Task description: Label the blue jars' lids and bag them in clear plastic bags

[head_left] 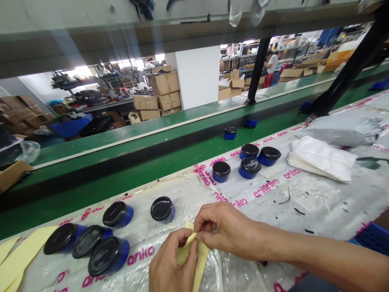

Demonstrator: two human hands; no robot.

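The grip of both hands is closed on a yellow sheet point(201, 258) low in the middle of the view: the left hand point(170, 263) has it between thumb and bent forefinger, while the right hand point(227, 230), its bare forearm reaching in from the right, pinches its upper edge between the fingertips. The two hands meet at that edge, just above a tabletop point(187, 190) laid with shiny plastic that repeats the pink word "anko" point(141, 255). Just beyond the hands stands a single tub point(161, 208), round, with a glossy black lid and blue side. To its left, four similar tubs point(105, 256) crowd together, and past them, at the left edge, lie yellow strips point(32, 252). Farther off to the right is another group of four tubs point(249, 167), then a stack of thin white bags point(322, 159) and, behind it, a grey bag point(343, 130). A blue basket point(371, 243) shows at the right edge. Behind the tabletop runs a sunken green belt point(182, 155) bearing two more tubs point(230, 133) near a black post point(259, 73). Across the room I can see cardboard boxes point(165, 86) stacked by a white pillar point(199, 77) and, to the right, a person point(272, 63) in a white top.
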